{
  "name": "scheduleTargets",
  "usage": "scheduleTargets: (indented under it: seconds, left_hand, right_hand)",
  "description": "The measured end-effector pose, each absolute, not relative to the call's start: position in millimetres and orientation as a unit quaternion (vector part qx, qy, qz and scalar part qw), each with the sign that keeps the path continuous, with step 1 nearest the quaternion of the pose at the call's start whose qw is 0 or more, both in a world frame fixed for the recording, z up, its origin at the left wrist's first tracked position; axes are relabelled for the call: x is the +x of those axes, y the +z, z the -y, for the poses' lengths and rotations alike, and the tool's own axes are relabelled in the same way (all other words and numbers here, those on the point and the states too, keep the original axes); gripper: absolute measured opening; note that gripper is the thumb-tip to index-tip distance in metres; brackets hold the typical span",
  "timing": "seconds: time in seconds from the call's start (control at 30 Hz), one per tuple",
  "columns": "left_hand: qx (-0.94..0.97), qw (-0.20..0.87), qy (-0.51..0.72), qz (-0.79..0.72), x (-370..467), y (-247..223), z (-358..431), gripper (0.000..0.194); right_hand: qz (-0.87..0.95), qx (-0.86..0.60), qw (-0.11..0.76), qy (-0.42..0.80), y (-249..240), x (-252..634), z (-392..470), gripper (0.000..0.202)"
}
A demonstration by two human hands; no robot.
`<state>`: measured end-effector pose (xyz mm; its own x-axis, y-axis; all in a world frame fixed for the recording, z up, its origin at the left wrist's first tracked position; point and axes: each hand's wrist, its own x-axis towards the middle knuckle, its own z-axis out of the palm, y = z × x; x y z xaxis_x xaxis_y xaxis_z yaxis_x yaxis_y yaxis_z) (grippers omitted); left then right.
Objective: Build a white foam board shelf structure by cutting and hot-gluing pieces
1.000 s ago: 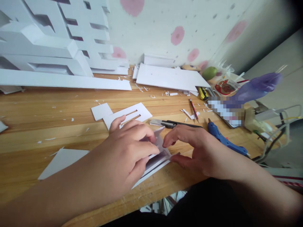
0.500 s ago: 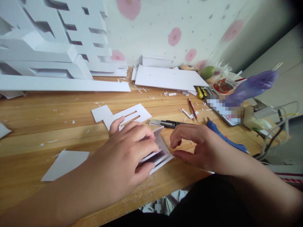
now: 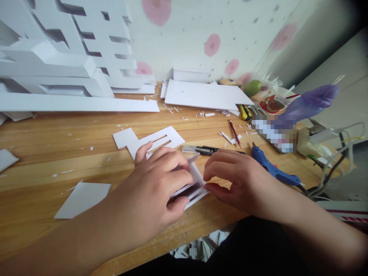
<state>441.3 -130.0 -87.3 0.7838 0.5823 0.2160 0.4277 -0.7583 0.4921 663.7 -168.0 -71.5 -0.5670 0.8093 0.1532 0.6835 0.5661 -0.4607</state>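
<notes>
My left hand (image 3: pixel 163 180) lies over a small white foam-board piece (image 3: pixel 197 174), its fingers and thumb bent around it near the table's front edge. The piece has long slots and a raised strip along its far side; much of it is hidden under that hand. At its right corner, my right hand (image 3: pixel 232 176) has thumb and forefinger closed on the edge. Just beyond lies a utility knife (image 3: pixel 205 150) with its blade out. Behind my left hand rests a slotted white board (image 3: pixel 172 134), a small white square (image 3: pixel 125 138) next to it.
A blue glue gun (image 3: pixel 271 166) lies right of my right hand. A pencil (image 3: pixel 235 133), white offcuts and a larger white board (image 3: pixel 201 94) are farther back. A tall white cut-out structure (image 3: pixel 71 65) stands at the left rear. Loose white board (image 3: pixel 83 199) lies at front left.
My right hand has moved slightly left, and its thumb and forefinger have closed in on the piece's right corner. My left hand keeps its hold.
</notes>
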Motion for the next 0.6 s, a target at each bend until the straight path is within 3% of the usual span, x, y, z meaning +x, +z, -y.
scheduleTargets:
  seconds: [0.6]
  left_hand:
    - [0.926,0.193,0.191,-0.261,441.2,-87.3,130.0,0.019]
  right_hand:
    - [0.879,-0.411,0.196,0.143,-75.5,664.7,167.0,0.006]
